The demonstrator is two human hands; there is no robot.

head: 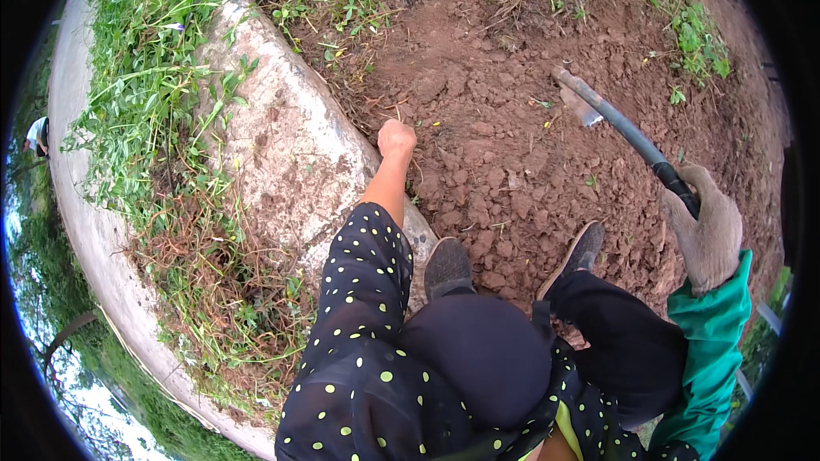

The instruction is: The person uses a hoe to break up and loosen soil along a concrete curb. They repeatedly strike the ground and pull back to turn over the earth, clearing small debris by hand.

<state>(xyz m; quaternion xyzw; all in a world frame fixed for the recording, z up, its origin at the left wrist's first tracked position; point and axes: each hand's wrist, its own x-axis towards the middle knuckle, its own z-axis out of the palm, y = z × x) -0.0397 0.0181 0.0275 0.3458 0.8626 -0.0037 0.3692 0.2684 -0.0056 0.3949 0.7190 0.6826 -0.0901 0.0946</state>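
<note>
My right hand (pixel 711 230), in a dirty knitted work glove below a green sleeve, is closed around the dark wrapped end of a long-handled hoe (pixel 628 128). The hoe's metal blade is held over the broken reddish-brown soil (pixel 500 160), at the upper right. Bare and curled, my left hand (pixel 396 137) hovers or rests beside the concrete kerb's edge, near thin dry stems; its fingertips are hidden, so whether it grips a stem cannot be told.
A broad concrete kerb (pixel 288 141) runs diagonally on the left. Pulled weeds and roots (pixel 218 269) lie along it, beside a pale paved path (pixel 83 179). Green plants (pixel 698 45) grow at the upper right. Far left, a person (pixel 38 136) is bent over. My shoes (pixel 448 266) are near the kerb.
</note>
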